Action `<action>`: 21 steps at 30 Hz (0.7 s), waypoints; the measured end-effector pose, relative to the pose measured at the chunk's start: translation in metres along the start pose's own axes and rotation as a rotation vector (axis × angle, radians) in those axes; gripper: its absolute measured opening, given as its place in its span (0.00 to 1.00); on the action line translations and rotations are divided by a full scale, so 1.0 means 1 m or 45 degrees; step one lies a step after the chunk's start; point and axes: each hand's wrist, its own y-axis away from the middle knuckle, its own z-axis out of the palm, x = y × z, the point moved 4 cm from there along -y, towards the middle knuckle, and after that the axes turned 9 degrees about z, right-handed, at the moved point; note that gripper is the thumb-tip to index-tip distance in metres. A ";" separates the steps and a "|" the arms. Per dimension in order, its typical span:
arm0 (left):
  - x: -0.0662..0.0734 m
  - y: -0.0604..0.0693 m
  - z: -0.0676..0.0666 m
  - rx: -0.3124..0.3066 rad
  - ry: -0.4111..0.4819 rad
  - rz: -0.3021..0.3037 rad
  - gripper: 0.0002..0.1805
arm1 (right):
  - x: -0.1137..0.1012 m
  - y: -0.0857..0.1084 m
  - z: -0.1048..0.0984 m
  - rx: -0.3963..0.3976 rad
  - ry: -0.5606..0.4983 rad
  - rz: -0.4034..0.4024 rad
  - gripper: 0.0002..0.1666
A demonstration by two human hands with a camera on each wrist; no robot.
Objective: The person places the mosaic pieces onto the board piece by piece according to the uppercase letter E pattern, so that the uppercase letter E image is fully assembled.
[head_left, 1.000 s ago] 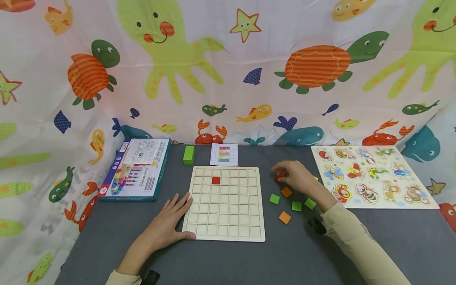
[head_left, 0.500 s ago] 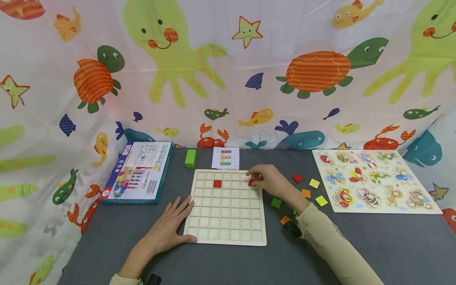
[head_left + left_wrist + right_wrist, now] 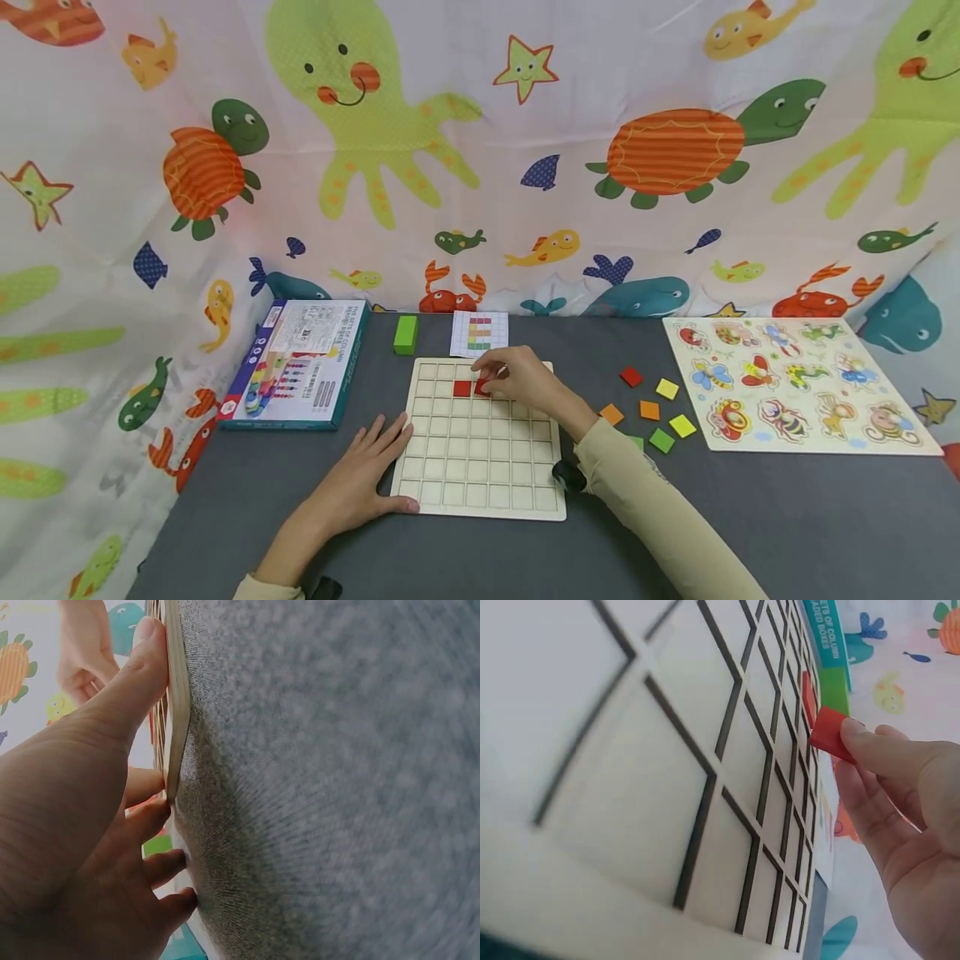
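A pale wooden grid board [image 3: 480, 467] lies on the dark grey table. One red square tile [image 3: 462, 388] sits in a cell of its second row. Just right of that tile, my right hand [image 3: 521, 383] pinches another red tile [image 3: 830, 733] between thumb and fingers; the right wrist view shows it tilted over the grid. My left hand [image 3: 362, 471] rests at the board's left edge, fingers spread and fairly straight, with the thumb [image 3: 142, 667] on the board's near corner. Behind the board lies a card [image 3: 480, 333] printed with a coloured grid pattern.
Several loose tiles lie right of the board, among them a red tile [image 3: 631, 377], a yellow tile [image 3: 682, 426] and an orange tile [image 3: 648, 410]. A green block [image 3: 406, 335] and a boxed set [image 3: 296, 362] stand at back left; a picture-puzzle board [image 3: 798, 383] lies right.
My right hand has picked a red tile from the loose ones and carried it left over the board, beside the placed red tile. The left hand stays at the board's edge.
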 end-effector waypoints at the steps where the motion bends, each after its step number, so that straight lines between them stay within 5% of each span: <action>1: 0.000 0.000 0.000 -0.001 0.001 0.000 0.59 | 0.001 -0.002 0.001 -0.008 0.008 0.009 0.16; 15: -0.001 0.000 0.002 0.018 0.021 0.009 0.60 | 0.005 -0.012 0.012 -0.018 0.124 0.115 0.16; 21: -0.003 0.001 0.002 -0.006 0.029 -0.009 0.60 | 0.001 -0.001 -0.002 0.011 0.103 0.110 0.15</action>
